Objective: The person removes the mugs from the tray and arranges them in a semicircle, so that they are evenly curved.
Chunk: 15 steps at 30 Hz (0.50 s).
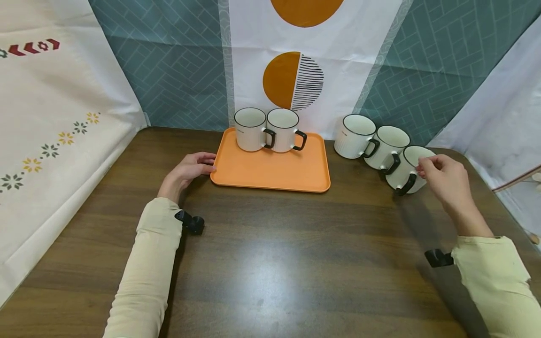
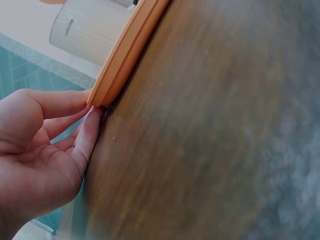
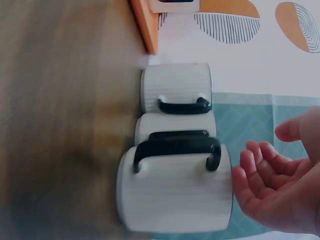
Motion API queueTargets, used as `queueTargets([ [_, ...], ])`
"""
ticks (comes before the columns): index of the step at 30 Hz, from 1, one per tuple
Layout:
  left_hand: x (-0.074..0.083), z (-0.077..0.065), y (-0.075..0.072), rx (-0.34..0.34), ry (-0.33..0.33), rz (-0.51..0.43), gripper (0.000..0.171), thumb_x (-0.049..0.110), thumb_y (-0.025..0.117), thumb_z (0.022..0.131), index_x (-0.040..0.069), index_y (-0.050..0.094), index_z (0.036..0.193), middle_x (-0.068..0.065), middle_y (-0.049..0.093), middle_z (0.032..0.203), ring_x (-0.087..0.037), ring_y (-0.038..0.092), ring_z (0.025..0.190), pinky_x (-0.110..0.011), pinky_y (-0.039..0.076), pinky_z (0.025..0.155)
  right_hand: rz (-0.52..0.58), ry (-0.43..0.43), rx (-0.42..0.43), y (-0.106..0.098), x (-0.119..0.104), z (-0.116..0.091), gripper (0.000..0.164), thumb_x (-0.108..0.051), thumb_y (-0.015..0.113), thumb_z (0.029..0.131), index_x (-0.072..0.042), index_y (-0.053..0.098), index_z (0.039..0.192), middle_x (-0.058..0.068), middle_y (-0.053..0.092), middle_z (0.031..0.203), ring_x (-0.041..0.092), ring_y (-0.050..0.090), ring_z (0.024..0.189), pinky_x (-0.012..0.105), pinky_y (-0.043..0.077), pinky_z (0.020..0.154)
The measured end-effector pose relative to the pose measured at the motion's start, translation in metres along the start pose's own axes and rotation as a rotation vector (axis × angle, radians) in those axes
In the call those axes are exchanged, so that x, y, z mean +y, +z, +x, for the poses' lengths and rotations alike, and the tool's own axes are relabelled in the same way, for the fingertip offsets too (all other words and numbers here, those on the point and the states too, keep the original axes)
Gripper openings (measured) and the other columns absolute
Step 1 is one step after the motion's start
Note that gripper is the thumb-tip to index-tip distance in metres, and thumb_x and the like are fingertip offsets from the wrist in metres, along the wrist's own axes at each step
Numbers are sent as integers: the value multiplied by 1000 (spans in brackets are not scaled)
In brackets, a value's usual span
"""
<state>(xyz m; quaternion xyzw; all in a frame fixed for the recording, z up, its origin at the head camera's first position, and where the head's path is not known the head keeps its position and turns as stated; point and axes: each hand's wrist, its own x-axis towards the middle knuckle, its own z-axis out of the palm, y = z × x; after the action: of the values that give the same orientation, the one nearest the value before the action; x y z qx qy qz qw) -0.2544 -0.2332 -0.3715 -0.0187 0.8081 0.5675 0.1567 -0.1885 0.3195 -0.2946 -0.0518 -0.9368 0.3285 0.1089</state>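
Before tray edge [image 1: 270, 188], broad tabletop [image 1: 270, 244]

In the head view, the right hand [image 1: 450, 180] hides part of the nearest mug [image 1: 399, 176], the top edge crops the upper orange circle [image 1: 307, 10], and the leftmost mug's [image 1: 249, 134] print is too small to read. The left wrist view cuts off the orange tray [image 2: 122, 62] — its tabletop [image 2: 200, 140] blurs — while the right's middle mug [image 3: 175, 122] is partly hidden.

two mugs [image 1: 249, 134] stand on the tray [image 1: 266, 171], three other mugs [image 1: 380, 152] to its right on the table [image 1: 296, 244]
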Motion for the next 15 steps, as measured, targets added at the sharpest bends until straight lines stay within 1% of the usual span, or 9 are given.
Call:
queueTargets([
  [2, 0, 0, 0, 1, 1, -1, 53, 0, 54, 96, -4, 35, 145, -23, 41, 138, -28, 46, 116, -30, 45, 94, 18, -6, -9, 2, -7, 5, 51, -42, 41, 99, 4, 60, 111, -25, 53, 73, -7, 49, 73, 20, 39, 63],
  [5, -1, 0, 0, 3, 0, -4, 52, 0, 54, 96, -4, 35, 145, -23, 41, 138, -27, 46, 115, -30, 45, 94, 53, -21, -33, 9, -17, 12, 50, -41, 43, 99, 5, 59, 113, -20, 56, 78, -8, 51, 73, 16, 41, 63],
  [9, -1, 0, -1, 3, 3, -3, 52, 0, 54, 96, -5, 35, 145, -24, 42, 138, -27, 47, 115, -32, 44, 96, 141, -51, -64, 24, -31, 21, 47, -36, 46, 100, 7, 57, 114, -18, 58, 80, -6, 54, 73, 13, 43, 65],
  [11, -1, 0, -1, 3, 5, -2, 52, 0, 55, 96, -5, 36, 144, -24, 42, 137, -27, 47, 114, -32, 44, 96, 194, -65, -87, 33, -39, 26, 44, -32, 47, 100, 8, 56, 113, -14, 60, 82, -4, 55, 74, 13, 45, 66],
  [12, -1, 0, -1, 4, 6, -1, 52, 0, 55, 96, -5, 36, 144, -24, 42, 137, -27, 47, 114, -31, 44, 95, 223, -67, -104, 38, -43, 28, 43, -32, 48, 100, 8, 56, 114, -11, 61, 84, -2, 57, 75, 13, 46, 67],
  [15, -1, 0, 0, 4, 10, -2, 51, 0, 55, 96, -5, 37, 144, -23, 43, 136, -26, 48, 113, -30, 45, 94, 291, -66, -162, 53, -56, 35, 41, -28, 48, 100, 9, 54, 116, 3, 63, 95, 6, 60, 80, 14, 49, 70],
])
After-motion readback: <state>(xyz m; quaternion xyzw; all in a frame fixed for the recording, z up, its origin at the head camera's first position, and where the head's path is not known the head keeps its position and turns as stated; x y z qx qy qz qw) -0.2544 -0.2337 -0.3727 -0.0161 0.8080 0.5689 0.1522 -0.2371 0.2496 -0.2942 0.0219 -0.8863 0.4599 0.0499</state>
